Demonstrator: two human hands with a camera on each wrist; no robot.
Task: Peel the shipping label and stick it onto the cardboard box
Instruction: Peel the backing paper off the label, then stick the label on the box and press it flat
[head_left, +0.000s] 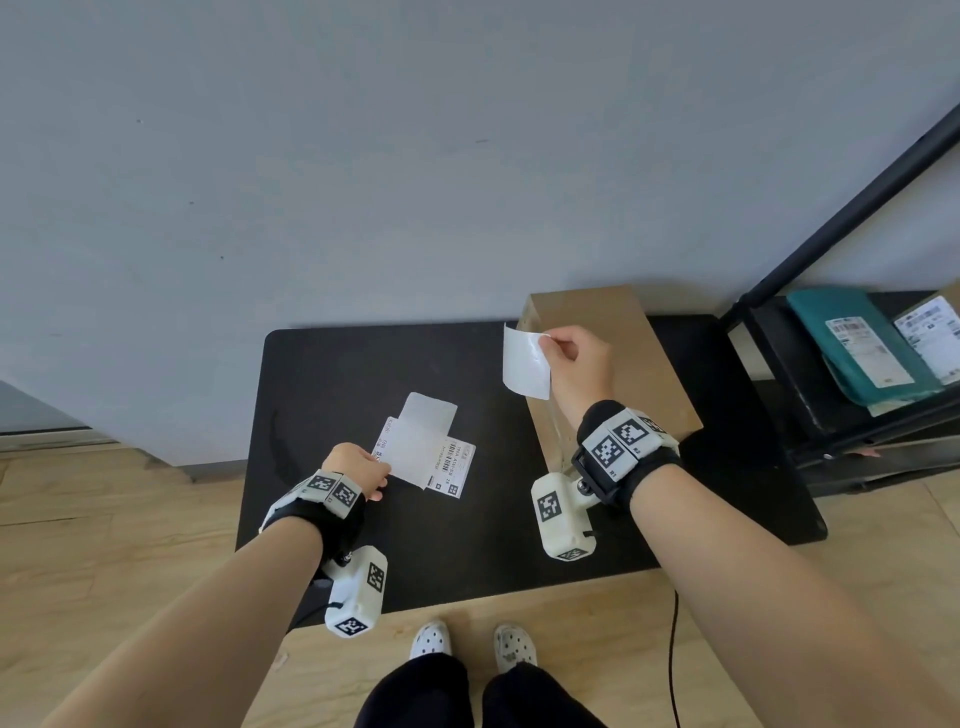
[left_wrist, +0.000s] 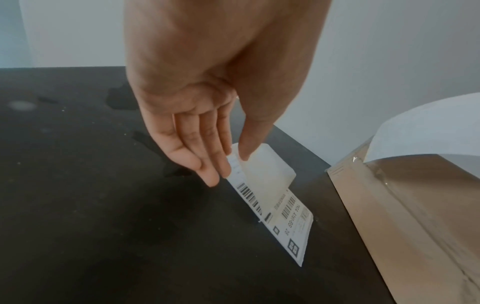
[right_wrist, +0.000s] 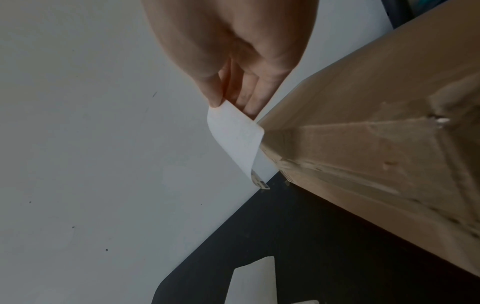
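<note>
Peeling looked finished: right hand pinched the white peeled shipping label above the brown cardboard box, left hand flat-fingered on backing paper, pressing-down next.

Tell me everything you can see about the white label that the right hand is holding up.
The label is a thin white rectangular sheet with rounded corners. Its blank side faces the head camera; the right wrist view shows dark print at its curled lower tip. It hangs nearly upright in the air, slightly curved, in front of the box's left edge and above the table. The right hand pinches its upper corner. Whether it touches the box cannot be told.
</note>
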